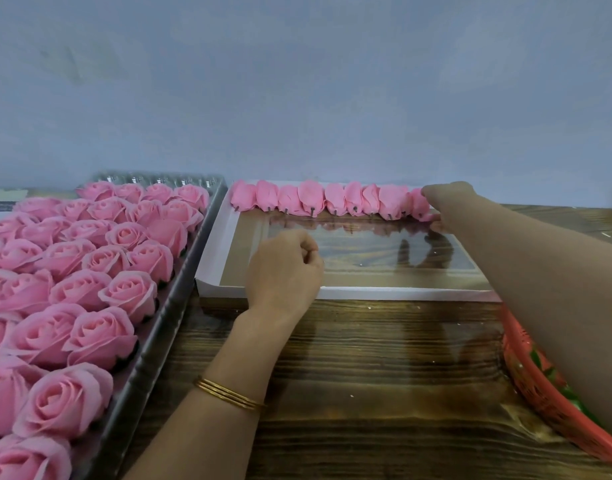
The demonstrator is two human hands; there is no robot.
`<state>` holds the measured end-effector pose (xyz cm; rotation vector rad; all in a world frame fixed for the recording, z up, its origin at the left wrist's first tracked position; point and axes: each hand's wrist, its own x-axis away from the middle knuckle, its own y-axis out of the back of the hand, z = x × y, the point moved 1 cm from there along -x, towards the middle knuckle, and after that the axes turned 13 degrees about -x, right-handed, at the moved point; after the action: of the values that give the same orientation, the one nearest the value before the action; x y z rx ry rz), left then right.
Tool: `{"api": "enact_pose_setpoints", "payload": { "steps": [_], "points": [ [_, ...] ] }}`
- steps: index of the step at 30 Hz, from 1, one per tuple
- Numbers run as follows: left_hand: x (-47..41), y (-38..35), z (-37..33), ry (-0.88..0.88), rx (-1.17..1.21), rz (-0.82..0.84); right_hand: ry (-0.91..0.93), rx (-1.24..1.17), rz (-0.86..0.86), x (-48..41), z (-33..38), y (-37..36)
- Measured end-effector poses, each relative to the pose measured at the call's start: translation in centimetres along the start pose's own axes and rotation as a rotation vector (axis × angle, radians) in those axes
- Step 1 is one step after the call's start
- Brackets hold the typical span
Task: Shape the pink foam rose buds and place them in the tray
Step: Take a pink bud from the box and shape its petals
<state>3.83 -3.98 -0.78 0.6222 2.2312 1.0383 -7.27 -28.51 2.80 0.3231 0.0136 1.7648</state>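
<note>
Nine folded pink buds (327, 202) line the tray (225, 237); right fingers (436, 225) pinch one, left fingers (309, 252) curled empty.

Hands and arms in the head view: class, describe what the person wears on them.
Both forearms are bare, with no sleeves in view. The left hand has three thin gold bangles on its wrist. The right hand shows no ring, watch or glove. No gloves on either.

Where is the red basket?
The red basket sits at the right edge of the head view, on the wooden table, partly hidden under the right arm and just right of the white tray.
</note>
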Motion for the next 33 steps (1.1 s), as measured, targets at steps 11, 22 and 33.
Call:
{"api": "enact_pose_setpoints", "payload": {
  "steps": [11,22,33],
  "points": [
    [-0.1,-0.1,0.1,-0.022,-0.028,-0.026,0.06,0.269,-0.103,-3.4,-0.6,-1.0],
    [-0.1,-0.1,0.1,-0.043,-0.033,-0.028,0.072,0.447,-0.135,-4.1,-0.8,-1.3],
    [-0.1,-0.2,0.2,-0.037,-0.028,-0.053,0.051,0.237,-0.105,-4.1,-1.0,-1.1]
  ]
}}
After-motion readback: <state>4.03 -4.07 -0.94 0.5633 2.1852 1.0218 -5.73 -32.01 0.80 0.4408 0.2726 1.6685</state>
